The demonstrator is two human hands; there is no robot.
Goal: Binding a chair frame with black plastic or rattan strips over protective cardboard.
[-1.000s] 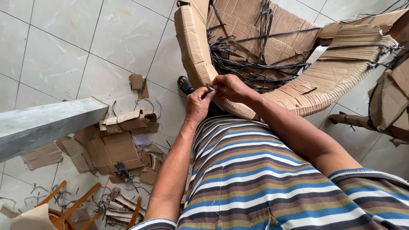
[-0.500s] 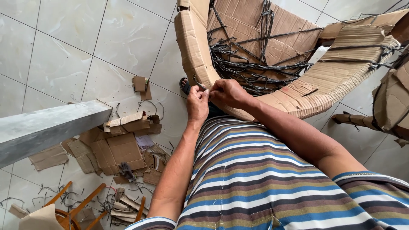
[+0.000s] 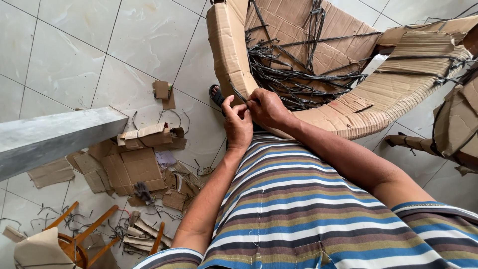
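Most of what I see below me is pale tiled floor [image 3: 64, 55], and against my lap leans a big curved piece of furniture wrapped in brown cardboard [image 3: 298, 30], its hollow full of loose dark strapping bands [image 3: 294, 74] that cross and tangle over each other. Its cardboard-covered rim [image 3: 226, 50] comes down toward my belly, and that is where both my hands meet. My striped shirt [image 3: 308, 214] fills the lower part of the view.

Off to my left a grey metal beam [image 3: 50, 137] juts in over the floor. Beyond it lies a heap of torn cardboard scraps [image 3: 132, 167] mixed with cut bits of strap, and a wooden chair frame [image 3: 79, 234] pokes up near the bottom corner. Another cardboard-wrapped piece [image 3: 455, 124] stands at my right.

My left hand [image 3: 238, 127] is raised against the rim's lower end, thumb up, fingertips drawn together toward my other hand. My right hand [image 3: 266, 107] curls over from the other side, fingers pressed close, and between the two I pinch a thin dark strap end [image 3: 239, 97] that runs down off the rim. Just past my knuckles the toe of my sandal [image 3: 216, 94] shows on the tile.
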